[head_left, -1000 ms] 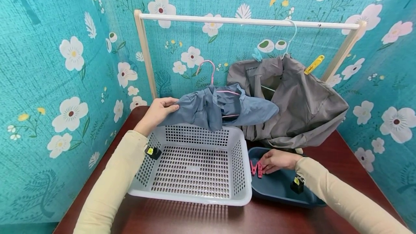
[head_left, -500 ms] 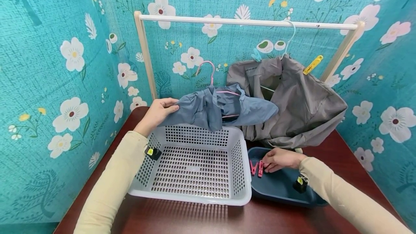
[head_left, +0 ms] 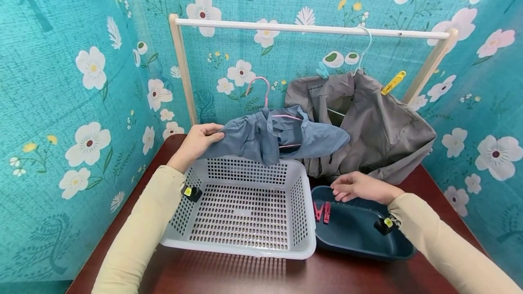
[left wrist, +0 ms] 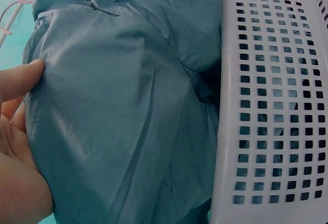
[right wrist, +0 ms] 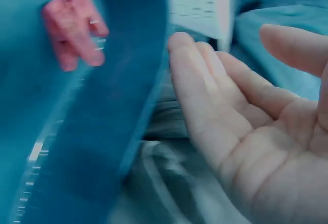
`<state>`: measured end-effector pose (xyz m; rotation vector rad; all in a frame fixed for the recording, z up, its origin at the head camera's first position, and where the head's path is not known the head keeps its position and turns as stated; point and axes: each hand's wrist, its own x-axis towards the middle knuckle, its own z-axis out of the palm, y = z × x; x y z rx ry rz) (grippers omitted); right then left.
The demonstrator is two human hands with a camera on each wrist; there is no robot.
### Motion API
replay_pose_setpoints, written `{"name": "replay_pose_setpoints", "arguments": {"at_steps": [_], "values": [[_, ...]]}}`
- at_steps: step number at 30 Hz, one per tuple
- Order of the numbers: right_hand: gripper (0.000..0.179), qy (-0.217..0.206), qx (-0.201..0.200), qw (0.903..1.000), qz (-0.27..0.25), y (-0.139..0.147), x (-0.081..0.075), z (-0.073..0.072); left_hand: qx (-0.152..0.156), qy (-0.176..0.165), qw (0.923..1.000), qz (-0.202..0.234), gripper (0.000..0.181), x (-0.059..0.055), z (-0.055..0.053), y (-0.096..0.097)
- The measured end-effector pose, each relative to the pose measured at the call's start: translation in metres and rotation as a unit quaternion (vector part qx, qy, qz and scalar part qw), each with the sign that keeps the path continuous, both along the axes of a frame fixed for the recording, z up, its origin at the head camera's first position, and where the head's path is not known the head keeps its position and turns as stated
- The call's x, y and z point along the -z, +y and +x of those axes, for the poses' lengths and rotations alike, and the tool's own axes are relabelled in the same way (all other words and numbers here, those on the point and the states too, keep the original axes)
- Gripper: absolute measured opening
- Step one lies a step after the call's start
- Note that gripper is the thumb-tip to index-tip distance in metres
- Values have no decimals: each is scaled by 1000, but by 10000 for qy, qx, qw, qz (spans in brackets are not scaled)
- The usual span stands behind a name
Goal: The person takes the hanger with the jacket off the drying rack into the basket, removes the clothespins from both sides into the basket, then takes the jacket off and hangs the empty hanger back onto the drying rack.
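Observation:
A blue garment point(head_left: 247, 142) with a pink hanger point(head_left: 267, 92) through its collar lies across the back rim of the white basket point(head_left: 241, 249). My left hand point(head_left: 199, 140) pinches the garment's left edge between thumb and fingers; in the left wrist view the thumb point(left wrist: 23, 78) lies on the cloth point(left wrist: 113, 111). Above the back of the dark blue tray point(head_left: 359, 252) is my right hand point(head_left: 363, 187), holding nothing. Its fingers look loosely extended in the right wrist view point(right wrist: 220, 90). Two pink clothespins point(head_left: 327, 212) lie at the tray's left end, apart from the hand.
A grey jacket point(head_left: 392, 135) hangs by a light blue hanger point(head_left: 369, 42) from the white rail point(head_left: 261, 25). Yellow point(head_left: 393, 83) and light blue point(head_left: 323, 70) clothespins sit on its shoulders. Wooden posts point(head_left: 184, 67) hold the rail above the dark red table point(head_left: 229, 278).
My right hand has let go of the pink clothespin and lifted up and to the right, away from the clothespins. My left hand and the blue garment stay in place.

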<state>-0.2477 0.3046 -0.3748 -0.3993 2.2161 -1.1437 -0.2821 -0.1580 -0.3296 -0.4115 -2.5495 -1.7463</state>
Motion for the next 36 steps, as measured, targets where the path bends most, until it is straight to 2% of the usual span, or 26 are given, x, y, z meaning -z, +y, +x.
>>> {"name": "replay_pose_setpoints", "arguments": {"at_steps": [4,7,9,12,14,16,20,22,25,27,33,36], "values": [[41,696,74,9975,-90,-4,-22,4,15,61,10000,13,29,0,0,0],[33,1625,249,9864,-27,-11,-39,7,6,90,10000,36,29,0,0,-1],[29,2442,419,9687,152,-16,-49,10,-4,105,9999,36,30,0,0,-1],[25,3614,762,9283,437,-24,-63,14,-30,134,9999,20,30,0,0,-1],[24,4150,942,9037,475,-30,-70,15,-46,145,9999,6,30,0,1,-1],[23,4519,1034,8849,448,-35,-74,14,-52,157,9999,9,30,-1,2,-1],[20,4944,1028,8620,436,-45,-79,9,-13,176,9998,56,29,-2,3,-1],[19,5099,973,8540,342,-49,-80,5,25,189,9998,77,29,-2,4,-1],[22,5273,829,8452,253,-55,-81,0,109,221,9996,106,28,-2,4,-1],[27,5285,749,8452,281,-59,-80,-4,168,260,9994,137,28,-2,3,-1],[40,4912,536,8680,489,-71,-79,-16,262,377,9987,236,27,-4,4,-1],[41,4789,577,8746,494,-76,-79,-20,271,430,9984,250,28,-5,6,-2]]}}
